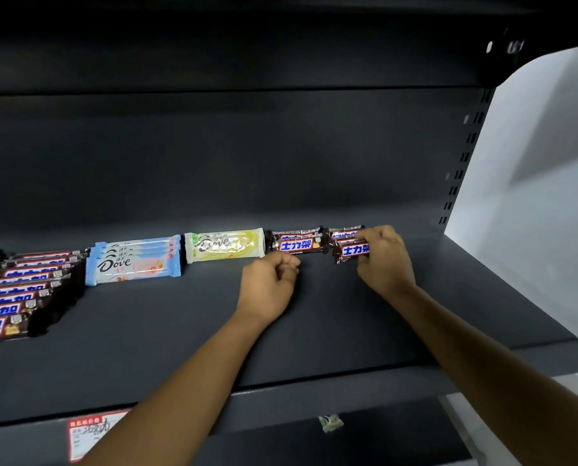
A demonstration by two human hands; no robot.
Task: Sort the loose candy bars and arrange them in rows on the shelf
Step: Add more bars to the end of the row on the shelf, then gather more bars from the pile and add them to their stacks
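On the dark grey shelf [180, 331] lie candy bars in groups. My right hand [383, 260] grips the right end of a small brown Snickers bar [349, 252] at the front of the rightmost short row. A second short row of brown Snickers bars [297, 245] lies just left of it. My left hand [270, 284] hovers in front of that row with its fingers curled and nothing visible in it. Further left are a yellow Dove bar [225, 245], a stack of blue Dove bars [133, 267] and a long row of larger Snickers bars [18, 297].
The shelf's back panel is dark and bare. A slotted upright [462, 159] and a white wall stand at the right. A red-and-white price label [89, 435] is stuck on the shelf's front lip. A small pale wrapper [329, 423] lies on the shelf below.
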